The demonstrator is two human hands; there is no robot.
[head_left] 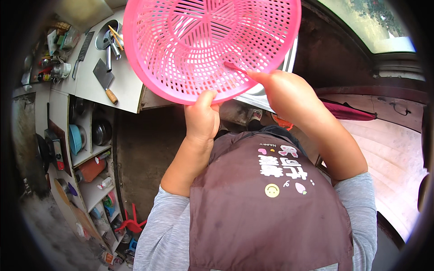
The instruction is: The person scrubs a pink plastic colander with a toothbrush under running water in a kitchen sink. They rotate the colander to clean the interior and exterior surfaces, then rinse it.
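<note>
A round pink plastic colander (159, 73) is held up at the top of the view, its slotted inside facing me and its upper rim cut off by the frame. My left hand (202, 117) grips the near rim, with the thumb on the inner side. In my right hand (284, 89) is a small pink brush (237, 67), its head against the lower right of the colander's inner wall. The bristles are too blurred to make out. Part of a metal sink (257, 93) shows behind the colander, which hides most of it.
On the white counter (127, 86) at left lie a wooden-handled cleaver (104, 78), a long knife (81, 50) and a metal pan (100, 39) holding chopsticks and utensils. Shelves below hold a blue basin (75, 139) and dark pots (101, 132). A window (379, 23) is at upper right.
</note>
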